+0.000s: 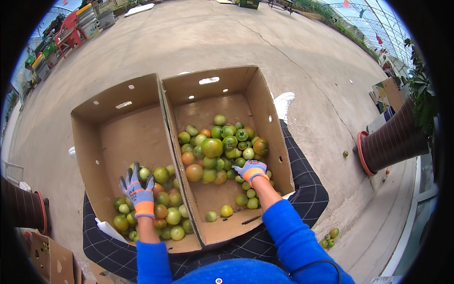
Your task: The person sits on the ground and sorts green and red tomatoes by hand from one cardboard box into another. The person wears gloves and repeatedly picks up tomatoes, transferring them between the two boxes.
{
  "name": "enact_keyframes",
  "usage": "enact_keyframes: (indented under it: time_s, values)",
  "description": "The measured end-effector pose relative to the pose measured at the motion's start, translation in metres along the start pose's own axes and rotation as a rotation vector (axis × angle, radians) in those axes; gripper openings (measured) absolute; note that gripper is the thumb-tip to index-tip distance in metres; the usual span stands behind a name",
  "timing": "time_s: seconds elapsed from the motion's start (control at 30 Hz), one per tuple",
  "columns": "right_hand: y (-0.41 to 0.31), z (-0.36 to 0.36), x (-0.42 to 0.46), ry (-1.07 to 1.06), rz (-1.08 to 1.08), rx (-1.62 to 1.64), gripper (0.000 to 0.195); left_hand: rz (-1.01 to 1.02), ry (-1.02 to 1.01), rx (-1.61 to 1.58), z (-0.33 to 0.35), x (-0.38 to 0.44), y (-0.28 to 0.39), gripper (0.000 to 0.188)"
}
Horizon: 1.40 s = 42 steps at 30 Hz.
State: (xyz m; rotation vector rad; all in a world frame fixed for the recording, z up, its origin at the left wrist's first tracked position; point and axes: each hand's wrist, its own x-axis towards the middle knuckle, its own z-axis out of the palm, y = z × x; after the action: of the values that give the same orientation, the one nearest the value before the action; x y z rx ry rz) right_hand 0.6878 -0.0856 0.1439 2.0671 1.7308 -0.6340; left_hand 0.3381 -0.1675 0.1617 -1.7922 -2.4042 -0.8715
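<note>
Two open cardboard boxes lie side by side before me, across my lap. In the left box (133,129) green and reddish tomatoes (173,216) are heaped at the near end. My left hand (136,191), in a grey and orange work glove, rests palm down over that heap with its fingers spread. The right box (209,105) holds a larger pile of green to orange tomatoes (212,147) around its middle, with small ones along its right side. Gloved likewise, my right hand (252,171) reaches into this pile's near right part; its fingertips are partly hidden, so any grip is unclear.
A ribbed brown planter (393,138) on a red saucer stands at right. Several loose tomatoes (330,238) lie on the concrete floor (220,39). Another cardboard box (58,261) is at lower left. A red plastic chair (69,32) and stacked buckets (87,21) stand far left.
</note>
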Motion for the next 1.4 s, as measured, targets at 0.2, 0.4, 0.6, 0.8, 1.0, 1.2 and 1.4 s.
enact_keyframes:
  time_s: [0.2, 0.4, 0.6, 0.8, 1.0, 1.2, 1.4]
  values:
    - [0.004, 0.012, 0.003, 0.095, 0.093, 0.122, 0.076, -0.007, -0.075, 0.041, 0.014, -0.003, 0.004, 0.073]
    - [0.001, -0.030, -0.023, -0.006, 0.002, 0.060, 0.072, 0.187, 0.150, -0.181, 0.002, 0.007, 0.018, 0.071]
    - [0.003, -0.074, -0.069, -0.138, -0.547, 0.719, 0.054, 0.437, 0.140, -0.419, -0.048, -0.005, 0.083, 0.086]
    - [-0.025, -0.076, -0.114, -0.541, -0.993, 1.061, 0.042, 0.687, -0.133, -0.473, -0.054, -0.038, 0.141, 0.087]
    - [-0.021, -0.074, -0.108, -0.391, -0.840, 0.997, 0.042, 0.623, 0.056, -0.411, -0.060, -0.028, 0.127, 0.074]
    - [-0.008, -0.043, -0.048, 0.143, -0.198, -0.156, 0.040, 0.296, 0.254, -0.232, -0.047, 0.005, 0.058, 0.074]
    - [-0.003, -0.001, -0.004, 0.030, -0.134, -0.295, 0.034, -0.115, 0.185, 0.071, -0.008, 0.011, -0.024, 0.075]
